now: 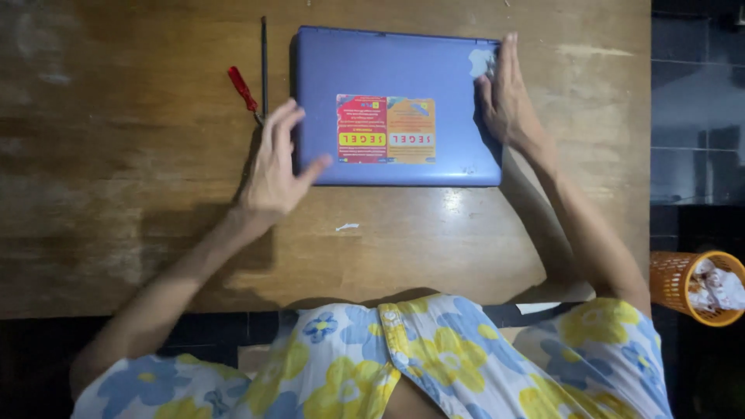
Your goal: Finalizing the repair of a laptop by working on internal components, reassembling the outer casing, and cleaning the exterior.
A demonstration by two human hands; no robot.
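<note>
A closed blue laptop (403, 70) lies flat on a wooden table (116, 178), with a red and orange sticker (386, 129) on its lid. My left hand (275, 167) rests at the laptop's left edge, fingers spread, thumb touching the lid. My right hand (504, 93) lies flat against the laptop's right edge, fingers extended over the far right corner. Neither hand grips anything.
A red-handled screwdriver (243, 89) and a thin dark rod (264, 62) lie just left of the laptop. A small white scrap (347, 227) sits on the table in front. An orange basket (683, 287) with crumpled paper stands on the dark floor at right.
</note>
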